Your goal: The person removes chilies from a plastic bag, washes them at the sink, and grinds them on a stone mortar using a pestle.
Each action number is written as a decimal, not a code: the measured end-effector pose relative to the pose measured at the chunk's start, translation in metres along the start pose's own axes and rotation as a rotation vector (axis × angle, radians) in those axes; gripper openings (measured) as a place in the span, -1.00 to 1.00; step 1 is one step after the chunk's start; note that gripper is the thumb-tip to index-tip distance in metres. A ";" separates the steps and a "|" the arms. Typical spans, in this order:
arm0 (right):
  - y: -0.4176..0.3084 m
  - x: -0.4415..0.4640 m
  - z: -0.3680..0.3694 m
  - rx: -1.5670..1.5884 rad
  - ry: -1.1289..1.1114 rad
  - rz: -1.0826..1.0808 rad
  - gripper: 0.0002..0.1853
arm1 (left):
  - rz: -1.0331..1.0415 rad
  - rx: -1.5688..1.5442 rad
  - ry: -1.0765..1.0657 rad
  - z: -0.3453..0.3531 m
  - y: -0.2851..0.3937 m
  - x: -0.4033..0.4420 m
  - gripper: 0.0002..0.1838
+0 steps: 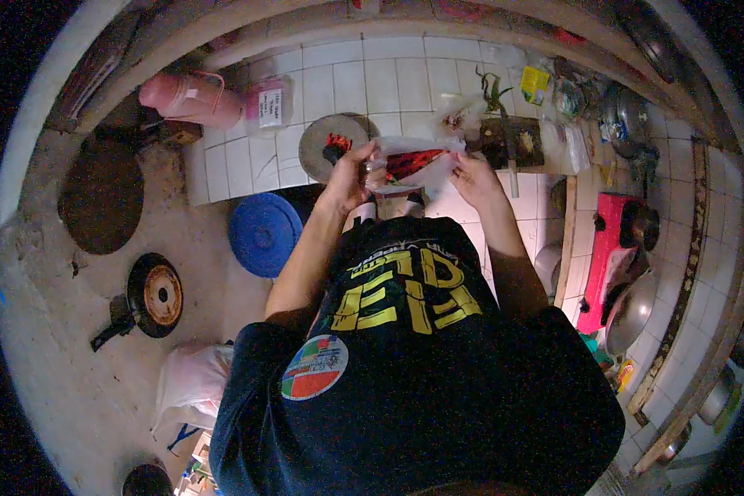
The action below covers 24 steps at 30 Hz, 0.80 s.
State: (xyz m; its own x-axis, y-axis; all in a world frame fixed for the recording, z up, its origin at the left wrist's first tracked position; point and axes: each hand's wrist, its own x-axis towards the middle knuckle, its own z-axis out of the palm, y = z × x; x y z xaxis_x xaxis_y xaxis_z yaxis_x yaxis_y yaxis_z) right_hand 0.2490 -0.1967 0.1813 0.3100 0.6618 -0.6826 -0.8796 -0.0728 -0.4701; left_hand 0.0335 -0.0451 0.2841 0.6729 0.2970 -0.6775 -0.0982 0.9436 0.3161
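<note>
Between my two hands is a clear plastic bag (430,176) with red chilies (405,164) inside, held above the front edge of the tiled counter. My left hand (355,175) is closed on the bag's left end. At its right end, my right hand (474,178) pinches the plastic between thumb and fingers. Just behind my left hand lies a round grey stone mortar (316,145) with more red chili pieces (339,140) and a dark thing I cannot make out. To the right is a dark cutting board (530,142) with a knife (509,151) across it.
A pink thermos (192,99) and a pink-lidded container (270,104) stand back left. Green stalks (493,89) and plastic bags (459,114) lie near the board. Below the counter is a blue lid (264,235). A red stove (605,264) and a wok (632,312) are at right.
</note>
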 end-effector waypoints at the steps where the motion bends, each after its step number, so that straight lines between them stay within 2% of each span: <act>1: 0.000 0.004 -0.001 -0.001 0.000 0.002 -0.84 | 0.050 0.061 0.071 0.004 -0.001 0.000 -0.74; 3: -0.001 0.010 -0.004 0.314 -0.064 0.128 -0.82 | 0.047 0.040 0.099 -0.005 -0.005 0.014 -0.74; 4: -0.005 0.002 0.011 0.313 -0.062 0.130 -0.82 | 0.044 0.021 0.125 -0.013 -0.008 0.026 -0.74; 6: -0.012 -0.011 0.039 0.116 0.082 0.183 -0.78 | 0.019 -0.009 0.070 -0.038 -0.015 0.059 -0.73; 8: 0.002 0.028 0.004 0.010 0.010 0.188 -0.76 | -0.007 -0.039 0.007 -0.064 -0.024 0.094 -0.72; 9: 0.005 0.043 -0.008 -0.092 -0.069 0.191 -0.73 | 0.060 -0.042 0.011 -0.075 -0.027 0.109 -0.74; 11: -0.005 0.023 0.027 -0.100 -0.004 0.211 -0.72 | 0.133 -0.044 0.012 -0.091 -0.034 0.134 -0.75; 13: -0.004 0.025 0.046 -0.111 0.059 0.237 -0.70 | 0.198 0.135 0.060 -0.102 -0.041 0.151 -0.80; 14: 0.002 0.037 0.044 -0.141 0.000 0.221 -0.67 | 0.219 0.194 0.077 -0.107 -0.043 0.159 -0.82; 16: 0.010 0.073 0.020 -0.177 -0.053 0.208 -0.64 | 0.458 0.466 0.027 -0.120 -0.043 0.171 -0.85; 18: 0.018 0.115 -0.024 -0.451 -0.029 0.271 -0.61 | 0.694 0.745 -0.020 -0.134 -0.043 0.180 -0.86; 20: 0.026 0.132 -0.045 -0.517 -0.081 0.250 -0.57 | 0.819 0.884 -0.042 -0.144 -0.046 0.196 -0.85; 22: 0.036 0.159 -0.068 -0.582 -0.137 0.225 -0.53 | 0.740 0.944 0.112 -0.156 -0.053 0.220 -0.81; 24: 0.042 0.185 -0.079 -0.762 0.251 0.289 -0.51 | 0.650 0.998 0.267 -0.163 -0.059 0.233 -0.74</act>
State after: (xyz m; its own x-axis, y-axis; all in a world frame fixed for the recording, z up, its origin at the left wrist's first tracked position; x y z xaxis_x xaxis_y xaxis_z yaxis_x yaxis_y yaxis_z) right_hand 0.2980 -0.1360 -0.0087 0.2608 0.3613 -0.8952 -0.4812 -0.7553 -0.4450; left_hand 0.0770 -0.0081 -0.0010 0.5244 0.8035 -0.2818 0.3253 0.1168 0.9384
